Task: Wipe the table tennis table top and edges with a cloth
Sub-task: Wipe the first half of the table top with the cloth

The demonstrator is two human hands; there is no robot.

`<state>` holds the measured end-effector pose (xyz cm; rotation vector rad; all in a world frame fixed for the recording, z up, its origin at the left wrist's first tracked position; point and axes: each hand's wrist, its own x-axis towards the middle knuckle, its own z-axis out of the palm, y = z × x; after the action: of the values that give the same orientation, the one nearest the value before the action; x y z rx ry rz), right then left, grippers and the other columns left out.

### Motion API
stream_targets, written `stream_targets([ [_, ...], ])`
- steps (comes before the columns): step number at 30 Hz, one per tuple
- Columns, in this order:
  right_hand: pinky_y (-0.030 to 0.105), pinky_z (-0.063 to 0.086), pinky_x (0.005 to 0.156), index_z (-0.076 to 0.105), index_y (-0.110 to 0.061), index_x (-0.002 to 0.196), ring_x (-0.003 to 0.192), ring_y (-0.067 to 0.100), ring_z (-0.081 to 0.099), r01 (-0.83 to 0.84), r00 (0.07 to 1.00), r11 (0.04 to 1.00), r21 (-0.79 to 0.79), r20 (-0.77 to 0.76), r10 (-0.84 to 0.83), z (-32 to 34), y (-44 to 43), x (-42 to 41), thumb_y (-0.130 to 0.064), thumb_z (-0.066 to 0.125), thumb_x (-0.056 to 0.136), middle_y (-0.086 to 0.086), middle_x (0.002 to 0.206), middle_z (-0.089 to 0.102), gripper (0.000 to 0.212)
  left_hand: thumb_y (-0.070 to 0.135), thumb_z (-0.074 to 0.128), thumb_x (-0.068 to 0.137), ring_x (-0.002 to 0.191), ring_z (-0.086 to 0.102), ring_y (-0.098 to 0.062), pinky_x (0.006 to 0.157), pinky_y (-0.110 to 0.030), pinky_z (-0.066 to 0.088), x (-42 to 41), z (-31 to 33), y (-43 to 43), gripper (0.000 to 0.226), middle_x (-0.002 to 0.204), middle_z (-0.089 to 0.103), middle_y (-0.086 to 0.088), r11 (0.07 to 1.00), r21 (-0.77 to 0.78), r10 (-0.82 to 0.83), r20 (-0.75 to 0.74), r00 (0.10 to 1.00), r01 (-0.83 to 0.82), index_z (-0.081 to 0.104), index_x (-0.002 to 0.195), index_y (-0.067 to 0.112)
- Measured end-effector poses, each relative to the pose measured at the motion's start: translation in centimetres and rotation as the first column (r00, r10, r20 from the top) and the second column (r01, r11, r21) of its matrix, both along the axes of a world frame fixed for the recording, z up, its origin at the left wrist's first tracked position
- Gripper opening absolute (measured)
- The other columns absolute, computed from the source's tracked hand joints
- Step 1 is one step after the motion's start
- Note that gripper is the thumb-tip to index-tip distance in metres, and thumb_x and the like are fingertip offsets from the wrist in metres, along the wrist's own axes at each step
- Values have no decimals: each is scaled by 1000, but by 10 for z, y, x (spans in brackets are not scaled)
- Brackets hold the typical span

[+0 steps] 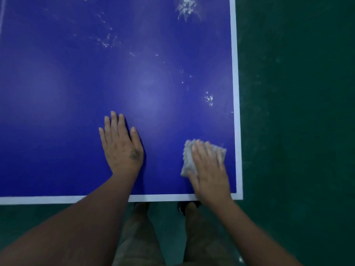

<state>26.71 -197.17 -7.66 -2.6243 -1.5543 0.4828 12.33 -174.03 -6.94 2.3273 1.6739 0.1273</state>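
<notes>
The right hand [209, 174] lies flat, fingers straight, pressing a grey cloth [188, 162] onto the blue counter [67, 93] near its right front corner, just inside the white border line [235, 73]. The left hand [121, 145] rests released and palm down beside it. White dust specks [209, 98] lie farther up. Green floor [297, 112] surrounds the counter.

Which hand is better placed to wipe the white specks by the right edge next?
Probably right: the right hand presses the cloth close to the specks; the left hand lies bare on the table, farther off.
</notes>
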Motion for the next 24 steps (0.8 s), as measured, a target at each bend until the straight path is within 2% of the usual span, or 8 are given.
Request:
stream_targets([
  [2, 59, 17, 132, 13, -18, 173, 168, 24, 7, -156, 987, 987, 29, -28, 157, -1, -11, 19, -50, 21, 115, -2, 182, 7, 67, 34, 39, 117, 168, 15, -27, 137, -48, 9, 18, 6, -34, 57, 178, 26, -10, 997, 12, 71, 59, 996, -72, 35, 167, 6],
  [3, 59, 17, 132, 14, -19, 173, 168, 23, 7, -169, 985, 984, 46, -26, 171, -2, -5, 42, -48, 22, 115, -3, 181, 9, 65, 34, 40, 117, 167, 16, -27, 137, -49, 9, 31, 7, -50, 58, 178, 26, -9, 995, -1, 96, 77, 992, -96, 35, 167, 7],
  [6, 53, 6, 136, 11, -20, 174, 168, 24, 4, -101, 994, 994, 30, 34, 100, -5, 41, 125, -49, 21, 115, -1, 182, 8, 67, 43, 35, 116, 169, 7, -27, 137, -51, 6, 77, 3, -78, 65, 181, 15, -8, 965, -60, 257, 26, 966, -255, 26, 171, 9],
  [9, 48, -6, 136, 1, -19, 173, 168, 22, -6, -130, 990, 991, -20, 58, 130, -6, 85, 180, -57, 14, 112, -2, 182, -2, 73, 54, 24, 115, 169, 0, -30, 136, -54, 2, 100, -11, -85, 72, 182, 4, -9, 942, 0, 336, -91, 938, -337, 13, 174, 14],
  [12, 50, -11, 134, -3, -17, 173, 167, 22, -12, -189, 978, 981, -44, 77, 192, -5, 89, 180, -60, 10, 111, 0, 181, -8, 77, 59, 23, 113, 169, 1, -31, 136, -55, 5, 102, -22, -85, 75, 182, 4, -11, 939, 61, 344, -135, 929, -339, 13, 174, 16],
  [16, 59, 3, 134, 3, -13, 173, 168, 27, -6, -240, 970, 971, -7, 42, 240, -5, 20, 132, -51, 29, 113, 5, 182, -3, 75, 60, 18, 112, 169, -5, -28, 136, -54, 2, 103, -24, -87, 75, 183, -2, -7, 933, 38, 360, -165, 918, -359, 9, 174, 18],
  [20, 60, 13, 133, 14, -15, 173, 168, 28, 8, -432, 901, 901, 29, -16, 433, -9, -37, 112, -58, 31, 112, 2, 182, 7, 76, 60, 15, 111, 169, -7, -27, 136, -53, 2, 103, -26, -86, 76, 183, -3, -6, 929, 39, 368, -172, 914, -367, 9, 174, 19],
  [24, 57, 9, 135, 18, -18, 173, 168, 26, 9, -475, 880, 878, 61, 39, 474, -13, 23, 163, -57, 37, 111, 1, 181, 12, 75, 61, 15, 111, 169, -5, -27, 137, -53, 2, 104, -31, -85, 76, 183, -1, -6, 926, 67, 376, -170, 911, -370, 9, 174, 20],
])
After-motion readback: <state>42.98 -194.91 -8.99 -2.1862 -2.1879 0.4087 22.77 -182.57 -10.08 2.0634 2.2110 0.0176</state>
